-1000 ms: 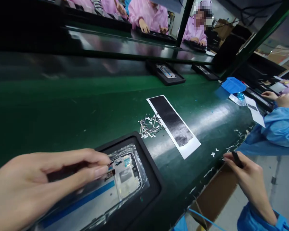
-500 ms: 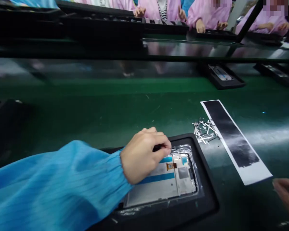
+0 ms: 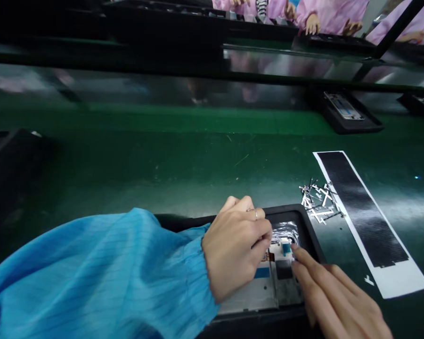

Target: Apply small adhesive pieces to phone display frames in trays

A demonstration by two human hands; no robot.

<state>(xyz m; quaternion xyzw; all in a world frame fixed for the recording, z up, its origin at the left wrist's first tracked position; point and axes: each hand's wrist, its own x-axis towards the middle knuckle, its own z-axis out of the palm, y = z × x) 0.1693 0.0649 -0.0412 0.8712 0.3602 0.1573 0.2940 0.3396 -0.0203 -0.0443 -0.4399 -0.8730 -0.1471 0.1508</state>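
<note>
A metal phone frame [image 3: 251,297] with blue strips and an orange-brown flex cable [image 3: 268,255] lies in a black tray [image 3: 313,230]. Over its upper left part is my left hand [image 3: 238,245], in a blue sleeve [image 3: 120,268] and wearing a ring. Its fingers are curled together, hiding whatever is between them. From the right, my right hand [image 3: 339,292] reaches in with fingers stretched out. Its fingertips rest at the frame's right end, beside a small blue tab [image 3: 286,248]; the thumb is hidden.
Right of the tray lies a white sheet with a black strip [image 3: 363,212]. Small white and black scraps [image 3: 320,200] are heaped beside it. Another tray [image 3: 360,123] holding a phone frame stands farther back. People in pink [image 3: 332,16] work across the bench.
My right hand has come from beside the white sheet onto the phone frame. My left hand stays curled over the frame. The view has shifted; a small white scrap now shows beside the sheet.
</note>
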